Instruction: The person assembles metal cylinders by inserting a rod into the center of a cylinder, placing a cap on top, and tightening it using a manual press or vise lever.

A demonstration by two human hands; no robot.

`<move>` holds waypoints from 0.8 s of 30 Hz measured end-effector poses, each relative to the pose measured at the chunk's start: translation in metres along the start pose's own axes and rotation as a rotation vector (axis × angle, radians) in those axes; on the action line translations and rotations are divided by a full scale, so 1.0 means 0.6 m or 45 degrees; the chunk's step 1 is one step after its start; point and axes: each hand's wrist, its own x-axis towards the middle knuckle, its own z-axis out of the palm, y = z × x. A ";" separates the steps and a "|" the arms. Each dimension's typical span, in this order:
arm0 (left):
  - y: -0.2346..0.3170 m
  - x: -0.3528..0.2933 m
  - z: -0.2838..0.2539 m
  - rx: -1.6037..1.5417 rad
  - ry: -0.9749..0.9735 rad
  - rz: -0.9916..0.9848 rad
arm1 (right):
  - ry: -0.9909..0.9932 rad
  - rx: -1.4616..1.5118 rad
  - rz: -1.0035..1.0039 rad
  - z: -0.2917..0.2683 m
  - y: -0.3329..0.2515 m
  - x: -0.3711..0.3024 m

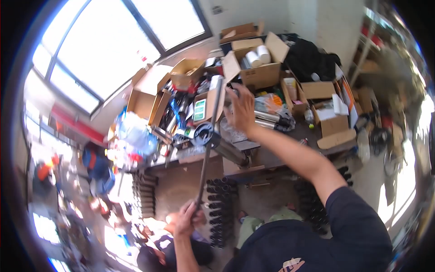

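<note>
The person stands over a cluttered worktop (272,156) below a large window (113,41). The left hand (186,220) is low in the head view, its grip clenched round the lower end of a long dark rod (207,149). The rod runs upward from that hand, tilted slightly to the right, and its upper end lies beside the right hand (240,109) above the worktop. The right hand is raised with fingers spread near the rod's top; whether it touches the rod cannot be told, and the grip looks released.

A grey tube (224,147) lies on the worktop edge, its open round end toward the rod, which crosses in front of it. Just right of the right hand lie metal cylinders (272,120) and a clear bag (272,103) with orange contents.

Open cardboard boxes (258,68) crowd the back of the worktop; one holds white rolls (258,56). Further boxes (331,113) stand at the right end. A dark garment (308,56) lies behind them.

On the floor beside the worktop stand rows of black tubes (222,208), upright and packed close. Blur hides detail at the left, where blue and red items (131,136) pile up.
</note>
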 end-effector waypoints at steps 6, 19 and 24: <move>0.198 0.148 0.274 1.511 0.924 0.215 | -1.222 -0.818 -0.722 0.061 0.338 0.283; 0.172 0.227 0.127 2.161 1.321 0.656 | -1.010 -0.987 -0.086 -0.104 0.269 0.148; 0.224 0.351 -0.039 2.047 1.145 1.848 | -0.822 -1.154 0.104 -0.311 0.073 -0.002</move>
